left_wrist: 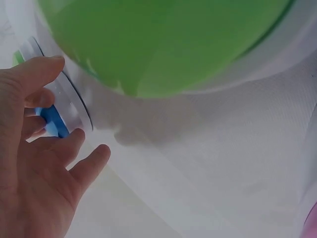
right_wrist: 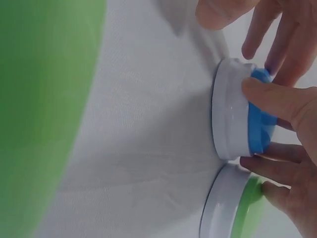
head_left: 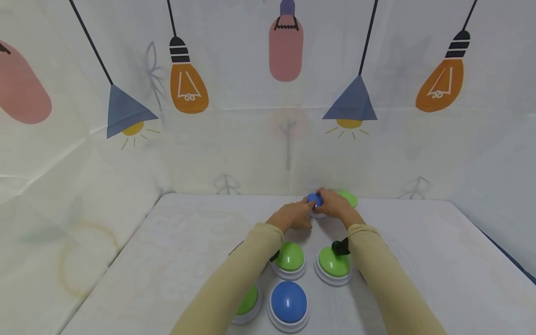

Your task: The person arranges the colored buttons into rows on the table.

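Observation:
At the far edge of the white table stands a small push button (head_left: 315,200) with a blue dome on a white base. My right hand (head_left: 335,204) holds it from the right. In the right wrist view, the right thumb (right_wrist: 267,96) lies on the blue dome (right_wrist: 260,119) and white rim, with fingers on the other side. From the left, my left hand (head_left: 293,216) reaches in, fingers extended; its fingertips (right_wrist: 272,64) touch the button's edge, thumb apart. Close behind the right hand is a green push button (head_left: 348,197), partly hidden.
Nearer stand two green push buttons, one left (head_left: 290,257) and one right (head_left: 333,261), below the forearms. A blue one (head_left: 289,301) and another green one (head_left: 248,300), partly covered by the left sleeve, are at the front. A printed cloth wall (head_left: 251,139) rises behind the table (head_left: 188,256).

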A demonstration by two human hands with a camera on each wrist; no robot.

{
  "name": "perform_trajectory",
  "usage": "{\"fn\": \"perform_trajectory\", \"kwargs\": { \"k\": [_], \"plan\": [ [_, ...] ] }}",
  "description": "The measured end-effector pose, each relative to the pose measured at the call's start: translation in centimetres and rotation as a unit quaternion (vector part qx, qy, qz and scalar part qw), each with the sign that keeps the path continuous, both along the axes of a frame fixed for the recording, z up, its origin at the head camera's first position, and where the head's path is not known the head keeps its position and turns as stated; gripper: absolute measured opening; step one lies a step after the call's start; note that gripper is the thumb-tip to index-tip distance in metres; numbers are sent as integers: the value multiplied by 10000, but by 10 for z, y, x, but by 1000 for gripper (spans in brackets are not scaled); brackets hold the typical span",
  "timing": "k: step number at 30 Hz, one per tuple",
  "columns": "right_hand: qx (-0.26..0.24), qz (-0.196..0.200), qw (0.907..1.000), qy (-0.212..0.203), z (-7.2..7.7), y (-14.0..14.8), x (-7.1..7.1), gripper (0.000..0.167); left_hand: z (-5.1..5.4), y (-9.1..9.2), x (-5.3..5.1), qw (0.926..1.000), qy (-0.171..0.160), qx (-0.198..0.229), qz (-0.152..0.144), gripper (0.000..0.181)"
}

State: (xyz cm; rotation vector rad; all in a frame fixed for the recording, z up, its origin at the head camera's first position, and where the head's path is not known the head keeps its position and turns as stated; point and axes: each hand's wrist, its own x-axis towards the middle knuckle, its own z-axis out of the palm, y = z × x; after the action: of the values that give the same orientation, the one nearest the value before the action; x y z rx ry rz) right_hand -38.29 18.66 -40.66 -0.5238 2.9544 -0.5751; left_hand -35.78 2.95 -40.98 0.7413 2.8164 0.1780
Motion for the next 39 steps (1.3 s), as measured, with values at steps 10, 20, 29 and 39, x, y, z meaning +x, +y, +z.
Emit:
{"fn": "perform_trajectory", "kwargs": {
  "k": [10,20,29,39],
  "plan": [
    [111,-73,9998,143,-2,3,-1,61,0,-4,0,9999,100,-102,-43,79],
    [224,-108,9995,196,2,1,1,60,-3,-12,3,9995,251,-112,-176,78],
    [228,-32,9993,291,4,7,5,58,-6,-12,5,9981,484,-279,-247,77],
    [112,-77,9996,251,11,5,13,54,-6,-9,4,9960,840,-216,-236,76]
  ]
}}
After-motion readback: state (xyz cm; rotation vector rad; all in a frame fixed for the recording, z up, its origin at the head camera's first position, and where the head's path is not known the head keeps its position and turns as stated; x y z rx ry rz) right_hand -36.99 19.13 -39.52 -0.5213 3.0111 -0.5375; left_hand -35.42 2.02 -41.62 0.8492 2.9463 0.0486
